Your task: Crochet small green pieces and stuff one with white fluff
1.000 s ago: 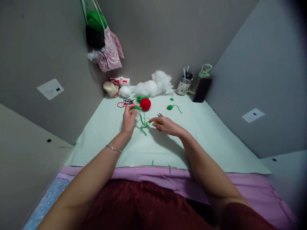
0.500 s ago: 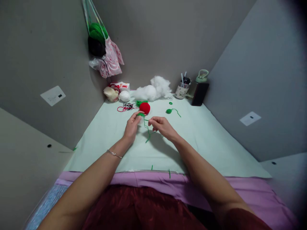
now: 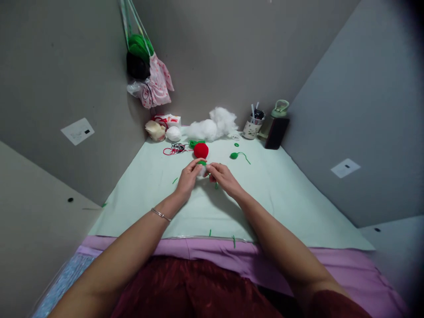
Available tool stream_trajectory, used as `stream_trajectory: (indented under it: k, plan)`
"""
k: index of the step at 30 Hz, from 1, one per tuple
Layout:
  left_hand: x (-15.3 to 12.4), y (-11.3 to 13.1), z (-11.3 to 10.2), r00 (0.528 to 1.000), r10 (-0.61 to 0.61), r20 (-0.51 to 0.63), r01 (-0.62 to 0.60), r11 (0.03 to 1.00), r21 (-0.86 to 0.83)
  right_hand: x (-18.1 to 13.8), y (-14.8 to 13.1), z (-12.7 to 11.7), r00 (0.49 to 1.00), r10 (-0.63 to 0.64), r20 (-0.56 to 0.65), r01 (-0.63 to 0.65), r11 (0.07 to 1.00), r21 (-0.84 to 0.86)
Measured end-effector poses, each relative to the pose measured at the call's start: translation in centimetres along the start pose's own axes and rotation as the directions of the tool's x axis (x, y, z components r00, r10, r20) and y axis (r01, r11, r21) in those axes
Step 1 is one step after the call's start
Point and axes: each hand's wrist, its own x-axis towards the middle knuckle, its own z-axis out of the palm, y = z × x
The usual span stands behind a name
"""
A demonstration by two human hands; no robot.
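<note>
Over the middle of the table, my left hand [image 3: 187, 181] grips a small green crocheted piece [image 3: 202, 163] between thumb and fingers. White stuffing [image 3: 200, 172] shows just under it. My right hand [image 3: 225, 179] is closed in a pinch, its fingertips right beside the green piece. Green yarn [image 3: 216, 186] hangs below the right fingers; the rest of it is hidden by the hand. Just behind the left fingertips sits a red yarn ball [image 3: 201, 150].
White fiberfill [image 3: 212, 126], a white yarn ball [image 3: 173, 134] and tangled thread [image 3: 177, 149] lie toward the back. At right are a green teardrop piece [image 3: 234, 156], a pen cup [image 3: 252, 128], a bottle [image 3: 280, 108] and a phone [image 3: 277, 133]. Green snippets [image 3: 233, 241] lie near the front edge.
My right hand has closed in on the green piece; the strand stretched between my hands is now mostly hidden. My left hand has shifted slightly right, and a green snippet shows beside it.
</note>
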Motion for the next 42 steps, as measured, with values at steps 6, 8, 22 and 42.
stream_trajectory:
  k: [6, 8, 22, 42]
  plan:
    - [-0.2, 0.2, 0.1, 0.999, -0.044, 0.007, 0.044, 0.999, -0.025, 0.2, 0.5, 0.4, 0.998, -0.042, 0.056, 0.044, 0.998, -0.045]
    - [-0.3, 0.3, 0.2, 0.999, -0.052, -0.002, 0.052, 0.998, -0.035, 0.2, 0.4, 0.7, 0.999, -0.039, 0.014, 0.039, 0.998, -0.047]
    - [-0.6, 0.6, 0.8, 0.994, -0.1, 0.047, 0.106, 0.985, -0.134, 0.5, 0.6, 1.6, 0.976, 0.03, -0.213, -0.038, 0.999, -0.034]
    - [-0.1, 0.4, 0.5, 0.977, -0.207, -0.052, 0.193, 0.963, -0.19, -1.2, -0.8, 3.2, 0.992, -0.126, -0.016, 0.103, 0.872, -0.478]
